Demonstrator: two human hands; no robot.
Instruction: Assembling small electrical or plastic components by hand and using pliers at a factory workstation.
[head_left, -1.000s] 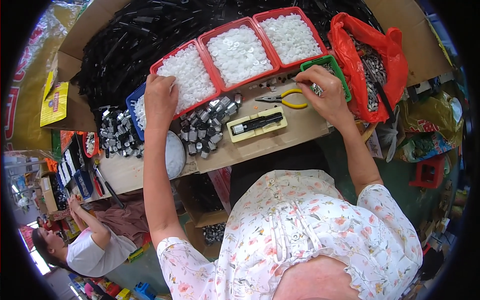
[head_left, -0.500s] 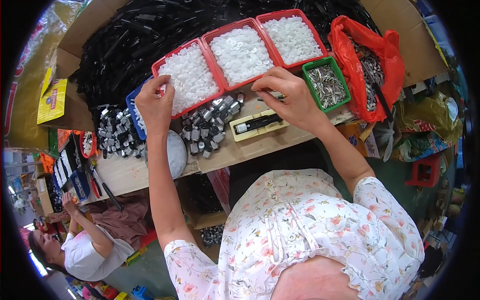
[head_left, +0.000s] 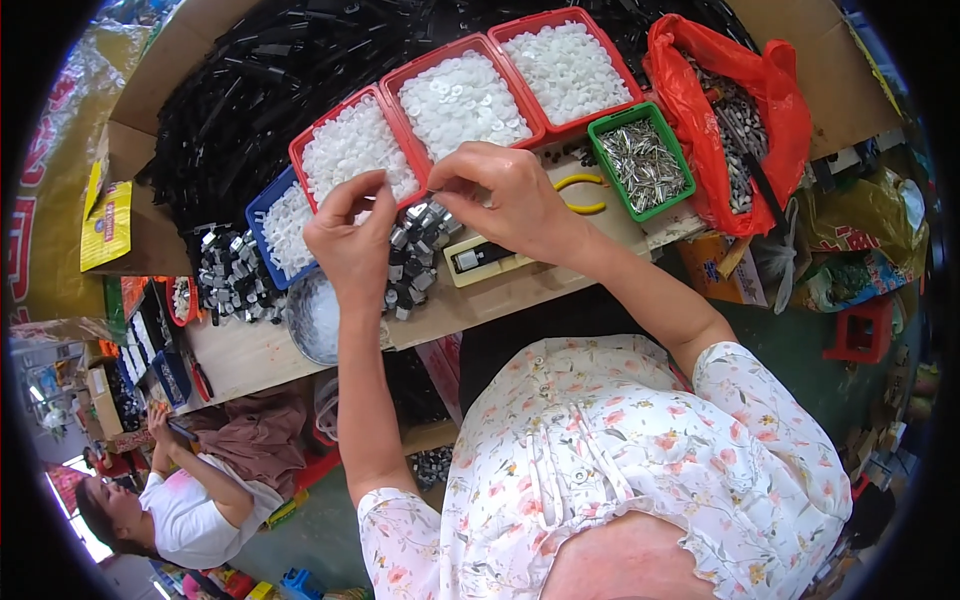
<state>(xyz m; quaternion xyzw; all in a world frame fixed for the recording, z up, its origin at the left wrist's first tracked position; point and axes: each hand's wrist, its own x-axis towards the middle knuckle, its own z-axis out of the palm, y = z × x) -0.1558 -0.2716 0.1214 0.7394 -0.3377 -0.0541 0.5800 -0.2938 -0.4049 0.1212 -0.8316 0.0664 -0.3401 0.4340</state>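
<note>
My left hand (head_left: 350, 240) is closed in a pinch in front of the left red tray (head_left: 300, 180), which is full of small white plastic rings. Whatever it holds, a whitish speck at most, is too small to name. Close beside it my right hand (head_left: 510, 200) pinches too, thumb against forefinger, with a thin dark bit at the tips that I cannot make out. Below my right wrist lies a cream-coloured holder (head_left: 490, 276) with a black piece (head_left: 468, 260) in it, partly covered by that hand. A heap of silver metal parts (head_left: 408, 262) lies between my hands and the holder.
Yellow-handled pliers (head_left: 585, 209) lie beside a green tray (head_left: 685, 187) of metal pins. Right of it stands a red plastic bag (head_left: 785, 110). A blue tray (head_left: 256, 235) and round bowl (head_left: 300, 335) are at left. Black parts (head_left: 230, 130) fill the back. A co-worker (head_left: 200, 510) sits at left.
My hands have come together: the left moved right and down, away from the tray's edge, and the right moved left. The yellow-handled pliers now show. The view has shifted slightly.
</note>
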